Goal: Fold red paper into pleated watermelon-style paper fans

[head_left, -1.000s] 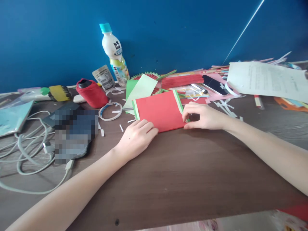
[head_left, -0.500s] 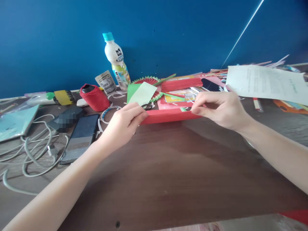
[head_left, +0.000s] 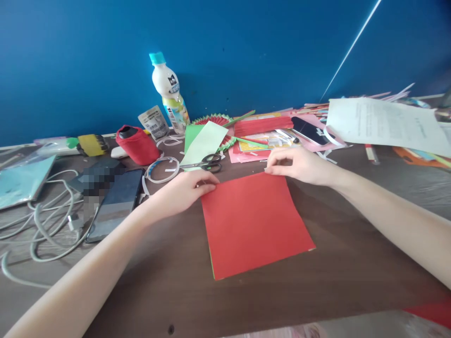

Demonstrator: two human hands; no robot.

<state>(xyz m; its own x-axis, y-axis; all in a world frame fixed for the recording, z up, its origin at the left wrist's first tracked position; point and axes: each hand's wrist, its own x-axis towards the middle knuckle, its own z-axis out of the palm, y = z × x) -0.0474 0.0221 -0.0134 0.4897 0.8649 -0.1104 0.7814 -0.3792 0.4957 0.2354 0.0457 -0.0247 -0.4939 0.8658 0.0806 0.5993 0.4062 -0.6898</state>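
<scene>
A square sheet of red paper (head_left: 257, 220) lies on or just above the dark brown table, with a thin green edge showing along its left side. My left hand (head_left: 192, 188) pinches its far left corner between thumb and fingers. At the far right corner, my right hand (head_left: 294, 164) pinches the same sheet. Just beyond my left hand rest scissors (head_left: 211, 163) with black handles, blades pointing left. Behind them is a pale green paper (head_left: 206, 143). A red and green pleated paper fan (head_left: 220, 119) stands partly hidden behind it.
A white bottle (head_left: 169, 91) with a teal cap stands by the blue wall. On the left lie a phone (head_left: 118, 206), tangled cables (head_left: 38, 220) and a red cloth-wrapped object (head_left: 141, 146). A folded red paper strip (head_left: 264, 125) and a printed sheet (head_left: 384, 122) are at the back.
The red sheet, seen nearly edge-on before, now shows its full face toward me. Both hands have lowered slightly while still holding it, and the scissors have come into fuller view.
</scene>
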